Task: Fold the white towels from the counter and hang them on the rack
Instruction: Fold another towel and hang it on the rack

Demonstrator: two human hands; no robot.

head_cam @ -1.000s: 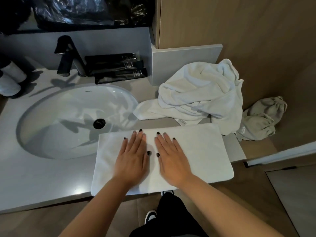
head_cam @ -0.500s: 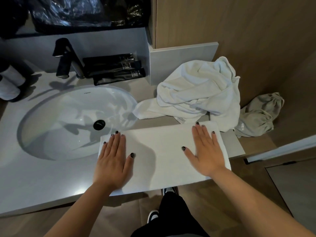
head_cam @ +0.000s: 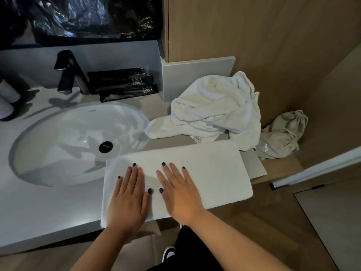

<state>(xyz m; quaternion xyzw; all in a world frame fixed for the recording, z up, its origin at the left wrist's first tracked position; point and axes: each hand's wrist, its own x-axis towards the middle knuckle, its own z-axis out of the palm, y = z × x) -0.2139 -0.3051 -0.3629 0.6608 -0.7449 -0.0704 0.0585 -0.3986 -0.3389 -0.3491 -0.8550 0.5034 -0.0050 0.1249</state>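
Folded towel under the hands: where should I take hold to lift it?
Take the folded towel by its right short end, which overhangs the counter corner, coming from the right with the right hand. That overhanging end probably lets fingers slip underneath.

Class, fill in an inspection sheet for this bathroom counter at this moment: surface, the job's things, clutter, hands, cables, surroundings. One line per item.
Surface: grey counter with an oval white sink; the basin holds nothing.
Job's things: folded white towel lies flat at the counter's front edge, overhanging it slightly; crumpled white towel heaped behind it. No rack in view.
Clutter: black tubes beside the black faucet; beige cloth bag at the right end.
Hands: left hand and right hand rest flat, side by side, on the folded white towel.
Cables: nothing seen.
Surroundings: wood-panelled wall on the right, floor below.
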